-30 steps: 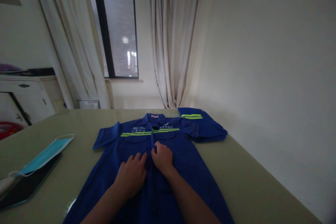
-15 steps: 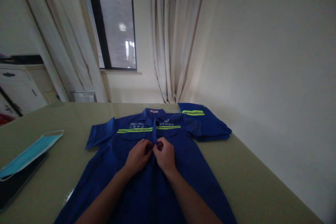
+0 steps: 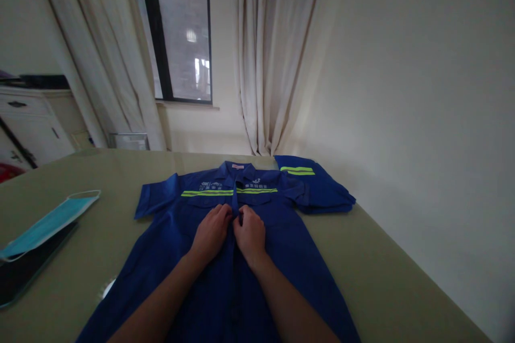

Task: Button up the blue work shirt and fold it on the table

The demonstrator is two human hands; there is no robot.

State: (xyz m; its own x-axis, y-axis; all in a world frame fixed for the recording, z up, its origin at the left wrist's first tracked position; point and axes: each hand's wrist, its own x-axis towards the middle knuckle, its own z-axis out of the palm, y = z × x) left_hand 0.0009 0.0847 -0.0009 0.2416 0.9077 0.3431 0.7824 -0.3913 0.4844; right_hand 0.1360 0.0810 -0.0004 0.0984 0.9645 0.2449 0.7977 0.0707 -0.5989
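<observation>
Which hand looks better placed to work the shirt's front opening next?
Probably the right hand: its fingertips pinch the placket of the blue work shirt on the centre line. The left hand lies beside it, pressing the fabric.

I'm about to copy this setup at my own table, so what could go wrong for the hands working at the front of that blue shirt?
Both hands, left hand and right hand, pinch the placket of the blue shirt in dim light, so a button could land in the wrong hole. Tugging might drag the shirt and rumple the folded blue garment touching its sleeve.
</observation>
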